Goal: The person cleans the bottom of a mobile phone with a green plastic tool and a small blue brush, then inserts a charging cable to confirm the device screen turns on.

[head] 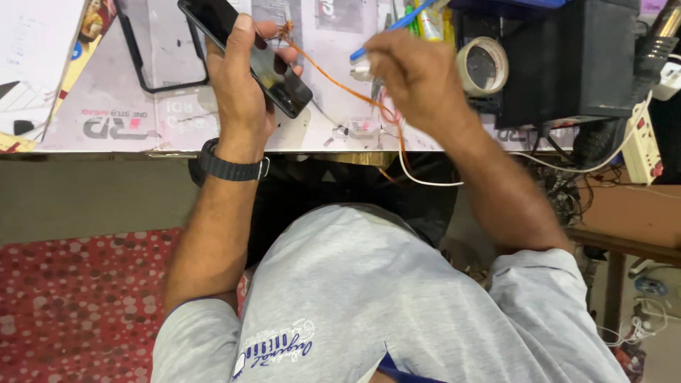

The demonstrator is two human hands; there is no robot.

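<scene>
The smartphone (248,53) is black and glossy. The thin wire (333,84) at its right is orange, and the cable (425,179) below it is white. The tool handle (390,27) further away is blue. The roll of tape (482,66) at the right is beige, and the box (567,60) beside it is black. The wristwatch (230,168) has a black strap. The T-shirt (369,298) is light grey with blue lettering. At near left, the floor mat (78,305) is red with white and pink dots.

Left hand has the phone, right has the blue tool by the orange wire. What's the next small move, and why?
Probably bring the blue tool in the right hand toward the phone held in the left hand. The orange wire already runs between both hands, and the tool tip sits apart from the phone.
</scene>
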